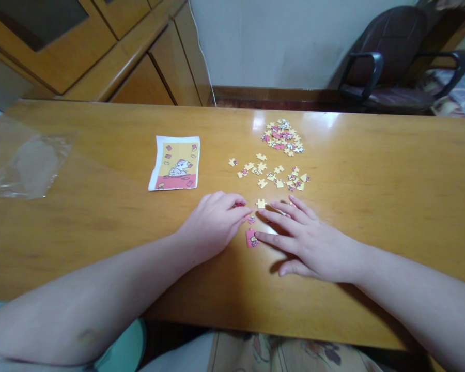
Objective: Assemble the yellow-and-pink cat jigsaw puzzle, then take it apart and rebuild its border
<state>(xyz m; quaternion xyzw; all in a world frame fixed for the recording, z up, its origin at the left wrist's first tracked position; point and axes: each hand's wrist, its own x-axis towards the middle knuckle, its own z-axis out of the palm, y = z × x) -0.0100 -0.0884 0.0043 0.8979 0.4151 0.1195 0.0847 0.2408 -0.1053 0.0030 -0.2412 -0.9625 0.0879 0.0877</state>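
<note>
My left hand (pixel 220 219) is closed, thumb and fingers together at a pink puzzle piece (pixel 238 204) partly hidden under the fingertips. My right hand (pixel 300 235) is spread low over the table, one fingertip at the edge of a pink piece with a yellow figure (pixel 251 238). A small pink piece (pixel 251 219) lies between the hands, and a yellow piece (pixel 261 204) sits just beyond them. Other pieces are partly covered by my right fingers. Farther back are scattered yellow pieces (pixel 262 167) and a heap of mixed pieces (pixel 282 137).
A printed picture sheet (pixel 177 164) lies left of the pieces on the wooden table (pixel 112 206). A clear plastic bag (pixel 29 163) rests at the far left. Beyond the table stand wooden cabinets (pixel 139 82) and a dark armchair (pixel 391 57).
</note>
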